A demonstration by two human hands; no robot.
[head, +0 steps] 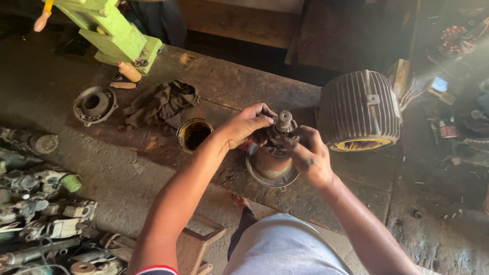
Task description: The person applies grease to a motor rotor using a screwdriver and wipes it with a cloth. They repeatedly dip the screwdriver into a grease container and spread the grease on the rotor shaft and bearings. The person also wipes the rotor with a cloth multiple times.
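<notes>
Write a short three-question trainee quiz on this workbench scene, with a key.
1. True or false: both the left hand and the right hand are on the rusty motor part with its shaft pointing up.
2. What lies between the dark rag and the motor part? A) a hammer B) an open round tin C) a glove
3. Fill in: the ribbed motor housing lies on the workbench to the ___ of the hands in the head view.

Key: 1 true; 2 B; 3 right.
</notes>
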